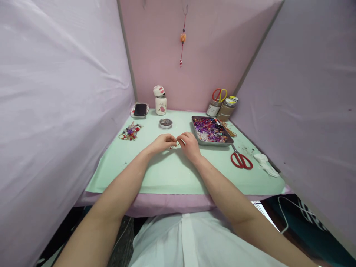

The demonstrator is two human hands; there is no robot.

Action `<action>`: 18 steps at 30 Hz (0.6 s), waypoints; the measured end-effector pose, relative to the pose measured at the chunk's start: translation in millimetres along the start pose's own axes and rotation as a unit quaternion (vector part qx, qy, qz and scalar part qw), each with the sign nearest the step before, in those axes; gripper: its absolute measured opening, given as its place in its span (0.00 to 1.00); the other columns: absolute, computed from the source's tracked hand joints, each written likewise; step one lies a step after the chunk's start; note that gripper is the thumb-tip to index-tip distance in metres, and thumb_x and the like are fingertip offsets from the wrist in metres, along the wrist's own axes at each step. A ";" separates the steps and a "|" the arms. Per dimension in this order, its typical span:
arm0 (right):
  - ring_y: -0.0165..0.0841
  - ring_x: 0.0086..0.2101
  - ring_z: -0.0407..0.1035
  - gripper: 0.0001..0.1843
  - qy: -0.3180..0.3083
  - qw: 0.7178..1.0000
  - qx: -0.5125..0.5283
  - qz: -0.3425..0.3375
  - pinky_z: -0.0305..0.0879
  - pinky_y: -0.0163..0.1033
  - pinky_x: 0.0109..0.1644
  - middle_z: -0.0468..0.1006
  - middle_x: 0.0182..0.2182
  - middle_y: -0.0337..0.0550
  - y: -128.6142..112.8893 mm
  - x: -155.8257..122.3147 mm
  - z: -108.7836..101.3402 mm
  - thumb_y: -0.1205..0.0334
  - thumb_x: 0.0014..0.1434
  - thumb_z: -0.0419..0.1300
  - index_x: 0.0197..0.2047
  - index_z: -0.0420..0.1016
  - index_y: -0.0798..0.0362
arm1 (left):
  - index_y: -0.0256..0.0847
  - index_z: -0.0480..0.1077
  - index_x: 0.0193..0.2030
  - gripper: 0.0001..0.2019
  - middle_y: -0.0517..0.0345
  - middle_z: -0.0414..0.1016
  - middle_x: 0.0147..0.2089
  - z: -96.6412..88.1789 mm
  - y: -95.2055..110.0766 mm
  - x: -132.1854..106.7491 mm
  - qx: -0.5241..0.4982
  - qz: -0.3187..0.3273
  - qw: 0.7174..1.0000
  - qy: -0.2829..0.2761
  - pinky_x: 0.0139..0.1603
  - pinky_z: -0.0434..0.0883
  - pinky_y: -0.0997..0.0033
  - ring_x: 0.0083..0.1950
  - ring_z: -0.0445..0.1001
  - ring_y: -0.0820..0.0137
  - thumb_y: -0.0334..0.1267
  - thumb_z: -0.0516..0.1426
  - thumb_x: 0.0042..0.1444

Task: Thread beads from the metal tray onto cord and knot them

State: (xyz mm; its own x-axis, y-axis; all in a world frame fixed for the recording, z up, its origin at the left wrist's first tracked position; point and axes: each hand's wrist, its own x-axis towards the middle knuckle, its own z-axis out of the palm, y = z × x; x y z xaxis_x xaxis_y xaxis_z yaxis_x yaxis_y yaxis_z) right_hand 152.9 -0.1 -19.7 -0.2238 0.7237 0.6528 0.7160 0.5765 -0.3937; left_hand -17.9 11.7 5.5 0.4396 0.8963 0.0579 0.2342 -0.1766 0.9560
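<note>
Above the middle of the pale green mat (172,174), my left hand (164,143) and my right hand (189,145) meet with fingertips pinched. Between them runs a thin cord, and a few small red beads (170,148) show just under my left fingers. The cord's finer details are too small to make out, and my fingers hide part of it. To the right of my right hand lies a metal tray (214,144) full of purple, clear, red and dark beads. A round tin (165,124) of small dark pieces sits beyond my left hand.
Red-handled scissors (241,160) lie right of the tray, near a crumpled white tissue (266,165). Finished-looking beaded strings (130,131) are heaped at left. Behind stand a phone (141,109), a white bottle (161,105) and two jars (227,109). A beaded pendant (183,38) hangs on the pink wall.
</note>
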 end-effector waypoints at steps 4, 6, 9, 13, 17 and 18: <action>0.37 0.38 0.65 0.10 0.017 0.999 -0.001 0.031 0.60 0.41 0.42 0.74 0.34 0.45 -2.7 0.0 -2.2 0.64 0.61 0.52 0.34 0.75 0.49 | 0.37 0.74 0.32 0.10 0.54 0.75 0.29 3.2 -5.0 1.6 0.017 0.003 1.000 -0.003 0.27 0.63 0.73 0.28 0.69 0.72 0.41 0.59 0.44; 0.37 0.38 0.66 0.09 0.021 0.999 0.005 0.042 0.60 0.41 0.42 0.75 0.33 0.45 -4.3 0.1 -1.5 0.64 0.60 0.52 0.33 0.74 0.49 | 0.37 0.75 0.30 0.10 0.54 0.75 0.28 4.9 -8.0 3.2 0.029 -0.003 0.999 0.019 0.26 0.63 0.73 0.27 0.68 0.72 0.42 0.59 0.44; 0.35 0.36 0.67 0.08 0.028 0.995 0.066 0.075 0.62 0.40 0.41 0.76 0.33 0.44 -6.0 0.3 2.7 0.63 0.59 0.53 0.33 0.74 0.49 | 0.37 0.76 0.30 0.10 0.55 0.75 0.28 7.1 -12.1 5.8 0.040 -0.007 0.998 0.046 0.27 0.63 0.72 0.26 0.68 0.72 0.41 0.59 0.43; 0.33 0.31 0.68 0.06 0.028 0.957 0.231 0.173 0.64 0.38 0.38 0.77 0.30 0.41 -7.3 1.1 9.2 0.59 0.54 0.57 0.31 0.73 0.50 | 0.36 0.76 0.29 0.10 0.55 0.74 0.26 8.4 -14.8 7.4 0.039 -0.025 0.996 0.074 0.26 0.62 0.72 0.25 0.66 0.73 0.40 0.59 0.43; 0.30 0.28 0.66 0.08 0.011 0.905 0.345 0.249 0.62 0.36 0.35 0.76 0.27 0.39 -8.1 3.0 10.2 0.56 0.48 0.62 0.29 0.73 0.52 | 0.36 0.77 0.31 0.11 0.53 0.77 0.30 8.5 -11.8 6.3 0.001 -0.038 0.995 0.095 0.31 0.65 0.71 0.29 0.70 0.71 0.39 0.60 0.41; 0.29 0.28 0.66 0.09 0.005 0.889 0.369 0.270 0.61 0.35 0.34 0.75 0.26 0.38 -8.2 3.5 9.7 0.56 0.47 0.63 0.29 0.73 0.53 | 0.36 0.77 0.32 0.12 0.52 0.78 0.32 8.4 -10.8 6.0 -0.016 -0.041 0.994 0.101 0.33 0.65 0.70 0.32 0.71 0.70 0.39 0.61 0.40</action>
State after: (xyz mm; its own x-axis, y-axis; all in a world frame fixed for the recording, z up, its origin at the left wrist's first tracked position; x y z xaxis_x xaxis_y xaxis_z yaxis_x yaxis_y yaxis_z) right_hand 139.8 1.4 -20.5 0.0298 0.9693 0.2439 0.0868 0.2406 -0.9667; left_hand -10.5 15.6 -6.9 0.2366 0.9710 0.0337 0.2333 -0.0905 0.9682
